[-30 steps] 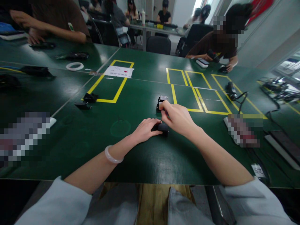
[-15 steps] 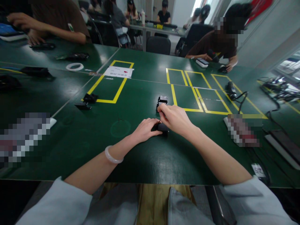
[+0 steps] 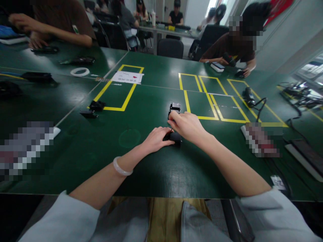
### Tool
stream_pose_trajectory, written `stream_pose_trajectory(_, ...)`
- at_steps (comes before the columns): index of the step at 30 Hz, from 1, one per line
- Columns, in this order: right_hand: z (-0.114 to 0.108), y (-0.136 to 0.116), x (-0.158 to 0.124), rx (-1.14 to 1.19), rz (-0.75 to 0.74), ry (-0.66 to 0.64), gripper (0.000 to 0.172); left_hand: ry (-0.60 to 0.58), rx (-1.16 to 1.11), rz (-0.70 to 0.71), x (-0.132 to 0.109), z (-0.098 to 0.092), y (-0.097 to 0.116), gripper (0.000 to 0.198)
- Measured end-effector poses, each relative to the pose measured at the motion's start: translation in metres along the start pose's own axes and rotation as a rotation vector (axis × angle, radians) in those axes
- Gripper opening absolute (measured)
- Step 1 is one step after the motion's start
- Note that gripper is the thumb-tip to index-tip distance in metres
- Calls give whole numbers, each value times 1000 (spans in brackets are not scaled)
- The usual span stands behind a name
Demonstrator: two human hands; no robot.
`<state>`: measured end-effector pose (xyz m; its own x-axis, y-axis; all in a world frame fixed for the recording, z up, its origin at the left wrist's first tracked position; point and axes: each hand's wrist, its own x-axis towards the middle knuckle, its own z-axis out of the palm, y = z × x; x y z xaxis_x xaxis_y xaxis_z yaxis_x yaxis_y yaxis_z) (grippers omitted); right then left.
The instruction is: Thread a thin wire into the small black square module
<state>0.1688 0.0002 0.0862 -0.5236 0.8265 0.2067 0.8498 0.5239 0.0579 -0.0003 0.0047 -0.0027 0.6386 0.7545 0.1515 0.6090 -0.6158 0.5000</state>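
Observation:
My left hand (image 3: 157, 139) rests on the table with thumb and fingers closed round the left side of a small black part (image 3: 175, 137), rounded on top. Over it, my right hand (image 3: 188, 124) is pinched closed, fingertips pointing down. A thin dark piece shows between those fingertips and the black part; whether it is a wire or a tool tip I cannot tell. Just beyond the right hand sits a small black device (image 3: 175, 107) with a shiny grey top, its near side hidden by the fingers.
Two small black parts (image 3: 97, 105) lie by yellow tape on the left of the green table (image 3: 151, 171). A white tape roll (image 3: 80, 72) is farther back. Blurred-out devices flank me. Cables (image 3: 302, 95) spread at the right. Co-workers (image 3: 234, 47) sit across the table.
Hardly anything differs. My right hand has shifted very slightly to the left; my left hand and the black part stay in place.

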Motion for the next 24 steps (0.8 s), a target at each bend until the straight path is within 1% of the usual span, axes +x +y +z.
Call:
stream_pose_trajectory(6,-8,-4,-1,80,-13,5,26,-5,23,-6,-1,-1,1,40)
stream_pose_trajectory(9,-9,-4,-1,30,-19,-5,25,-5,32,-9,-1,-2,2,41)
stream_pose_trajectory(12,-7,-3,0,-26,-3,-36,27,-7,29,-9,0,-3,3,41)
stream_pose_trajectory(15,-7,-3,0,32,-14,-45,24,-12,23,-17,0,-4,3,38)
stream_pose_trajectory(18,-9,-4,-2,82,-32,-14,21,-18,33,-18,1,-4,4,38)
stream_pose_trajectory(24,-6,-3,-2,7,-10,-18,24,-27,14,-25,1,-7,6,36)
